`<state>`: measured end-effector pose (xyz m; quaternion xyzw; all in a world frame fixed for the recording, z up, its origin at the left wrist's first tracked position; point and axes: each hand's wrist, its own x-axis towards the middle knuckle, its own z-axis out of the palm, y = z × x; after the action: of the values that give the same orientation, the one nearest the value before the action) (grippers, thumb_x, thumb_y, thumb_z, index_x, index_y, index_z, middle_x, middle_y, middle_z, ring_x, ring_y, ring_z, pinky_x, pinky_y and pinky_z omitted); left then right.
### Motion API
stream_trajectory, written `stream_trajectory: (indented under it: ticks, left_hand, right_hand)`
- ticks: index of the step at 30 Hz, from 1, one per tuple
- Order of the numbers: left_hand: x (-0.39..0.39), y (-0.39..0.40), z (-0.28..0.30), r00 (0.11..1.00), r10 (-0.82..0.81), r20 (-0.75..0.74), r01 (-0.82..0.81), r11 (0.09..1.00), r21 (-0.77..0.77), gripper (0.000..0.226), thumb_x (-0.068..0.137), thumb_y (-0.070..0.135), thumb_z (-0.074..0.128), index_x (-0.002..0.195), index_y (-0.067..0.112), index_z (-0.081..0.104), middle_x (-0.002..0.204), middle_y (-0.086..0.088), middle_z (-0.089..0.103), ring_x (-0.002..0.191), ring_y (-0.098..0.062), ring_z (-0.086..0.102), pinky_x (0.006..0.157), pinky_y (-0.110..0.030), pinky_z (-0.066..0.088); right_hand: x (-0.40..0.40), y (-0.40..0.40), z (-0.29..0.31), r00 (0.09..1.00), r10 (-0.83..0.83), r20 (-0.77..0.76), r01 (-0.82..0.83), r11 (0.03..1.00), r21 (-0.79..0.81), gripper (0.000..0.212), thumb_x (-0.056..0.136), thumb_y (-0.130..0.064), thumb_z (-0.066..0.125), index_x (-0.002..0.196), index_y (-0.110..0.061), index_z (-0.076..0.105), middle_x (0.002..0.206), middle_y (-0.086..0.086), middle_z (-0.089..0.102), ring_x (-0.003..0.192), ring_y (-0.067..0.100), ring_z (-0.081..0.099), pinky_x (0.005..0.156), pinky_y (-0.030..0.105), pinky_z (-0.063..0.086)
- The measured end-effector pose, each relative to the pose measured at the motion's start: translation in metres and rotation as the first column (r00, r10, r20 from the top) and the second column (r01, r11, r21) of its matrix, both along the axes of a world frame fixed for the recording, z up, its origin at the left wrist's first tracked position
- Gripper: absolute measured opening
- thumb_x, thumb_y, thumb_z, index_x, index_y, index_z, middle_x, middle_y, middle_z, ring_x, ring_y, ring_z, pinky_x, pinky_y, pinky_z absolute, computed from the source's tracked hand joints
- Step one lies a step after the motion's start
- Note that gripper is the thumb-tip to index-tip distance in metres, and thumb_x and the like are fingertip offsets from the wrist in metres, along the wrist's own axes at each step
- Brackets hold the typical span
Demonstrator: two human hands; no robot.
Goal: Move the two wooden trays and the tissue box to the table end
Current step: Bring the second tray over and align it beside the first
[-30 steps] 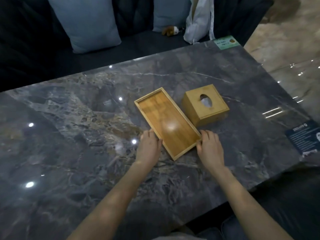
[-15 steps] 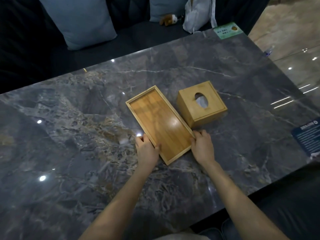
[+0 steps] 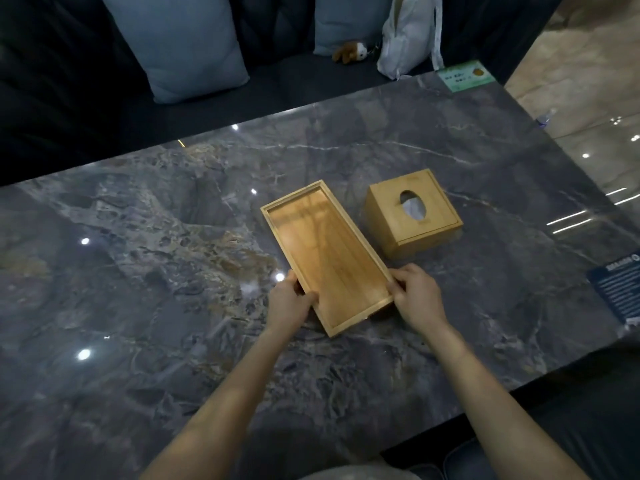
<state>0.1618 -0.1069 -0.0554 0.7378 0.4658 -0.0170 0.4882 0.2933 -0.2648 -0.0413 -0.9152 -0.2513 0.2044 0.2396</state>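
Observation:
A long, shallow wooden tray (image 3: 327, 252) lies at an angle in the middle of the dark marble table (image 3: 156, 258). My left hand (image 3: 289, 303) grips the tray's left long side near its close corner. My right hand (image 3: 417, 296) grips the right long side near the same end. To the right of the tray stands a square wooden tissue box (image 3: 414, 213) with an oval hole on top and white tissue showing in it. A small gap separates box and tray. Only one tray is in view.
A dark sofa with two pale blue cushions (image 3: 180, 43), a small plush toy (image 3: 349, 51) and a white bag (image 3: 408, 32) runs along the table's far side. A green card (image 3: 464, 79) lies at the far right corner, a dark blue card (image 3: 620, 289) at the right edge.
Both hands have closed more firmly on the tray's near end, and the tray has shifted a little away from the tissue box. The view has tilted slightly.

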Motion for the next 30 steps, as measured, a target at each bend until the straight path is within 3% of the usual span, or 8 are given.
stream_trajectory:
  ticks: [5,10,14,18,21,24,26,30]
  left_hand:
    - [-0.024,0.011,0.016,0.987,0.139,0.076,-0.132,0.987,-0.092,0.031,0.079,0.000,0.061,0.110,0.001,0.057,0.093,-0.009,0.064,0.076,-0.022,0.062,0.059,-0.034,0.060]
    - [-0.064,0.039,0.041,0.963,0.176,0.204,-0.173,0.984,-0.032,0.037,0.073,0.008,0.064,0.110,0.003,0.060,0.096,-0.015,0.069,0.076,-0.028,0.066,0.068,-0.046,0.059]
    - [-0.102,0.065,0.058,0.955,0.200,0.221,-0.215,0.975,0.046,0.033,0.079,-0.001,0.061,0.112,0.005,0.061,0.088,-0.007,0.065,0.071,-0.019,0.063,0.058,-0.019,0.056]
    - [-0.149,0.089,0.072,0.947,0.194,0.255,-0.223,0.970,0.093,0.042,0.078,0.002,0.065,0.119,0.011,0.059,0.088,-0.005,0.066,0.077,-0.022,0.065,0.075,-0.040,0.059]
    - [-0.184,0.106,0.077,0.944,0.210,0.256,-0.250,0.958,0.137,0.050,0.078,0.003,0.064,0.127,0.012,0.053,0.092,-0.003,0.066,0.077,-0.020,0.063,0.076,-0.039,0.058]
    - [-0.226,0.121,0.082,0.935,0.224,0.275,-0.269,0.953,0.139,0.049,0.079,0.003,0.064,0.127,0.011,0.053,0.092,0.002,0.063,0.067,-0.009,0.060,0.067,-0.023,0.058]
    - [-0.253,0.130,0.085,0.939,0.204,0.278,-0.259,0.950,0.177,0.052,0.080,0.003,0.064,0.129,0.010,0.050,0.097,0.004,0.061,0.067,-0.007,0.058,0.070,-0.015,0.054]
    - [-0.303,0.152,0.082,0.950,0.237,0.201,-0.272,0.947,0.169,0.046,0.081,0.008,0.064,0.125,0.014,0.053,0.102,-0.005,0.066,0.084,-0.016,0.063,0.083,-0.033,0.055]
  right_hand:
    - [-0.012,0.021,0.018,0.997,0.073,0.021,-0.073,0.997,-0.008,0.021,0.087,-0.013,0.055,0.102,-0.007,0.068,0.102,0.013,0.060,0.095,0.029,0.058,0.080,0.033,0.044]
    - [-0.041,0.052,0.039,0.988,0.156,-0.017,-0.155,0.986,0.056,0.024,0.086,-0.015,0.057,0.107,-0.009,0.068,0.105,0.017,0.067,0.100,0.032,0.061,0.084,0.036,0.047]
    - [-0.074,0.078,0.057,0.975,0.153,-0.161,-0.121,0.973,0.194,0.026,0.084,-0.008,0.060,0.110,-0.007,0.066,0.108,0.014,0.071,0.098,0.016,0.062,0.077,0.022,0.044]
    - [-0.111,0.106,0.069,0.924,0.255,-0.283,-0.188,0.951,0.245,0.029,0.081,0.003,0.057,0.108,-0.003,0.065,0.101,0.020,0.071,0.087,0.021,0.062,0.086,0.041,0.049]
    - [-0.138,0.127,0.068,0.888,0.312,-0.338,-0.233,0.939,0.255,0.030,0.080,0.003,0.058,0.107,-0.005,0.066,0.091,0.010,0.067,0.083,0.018,0.058,0.088,0.049,0.050]
    - [-0.170,0.149,0.066,0.865,0.344,-0.364,-0.264,0.931,0.253,0.022,0.079,0.002,0.060,0.099,0.001,0.067,0.093,0.022,0.070,0.078,0.020,0.056,0.086,0.053,0.052]
    - [-0.192,0.164,0.063,0.848,0.363,-0.386,-0.288,0.927,0.239,0.018,0.080,0.001,0.060,0.096,0.005,0.067,0.094,0.028,0.069,0.075,0.018,0.057,0.075,0.036,0.055]
    - [-0.238,0.191,0.051,0.796,0.382,-0.469,-0.310,0.923,0.227,0.020,0.083,0.003,0.057,0.102,0.008,0.063,0.088,0.013,0.065,0.060,0.000,0.059,0.053,0.008,0.047]
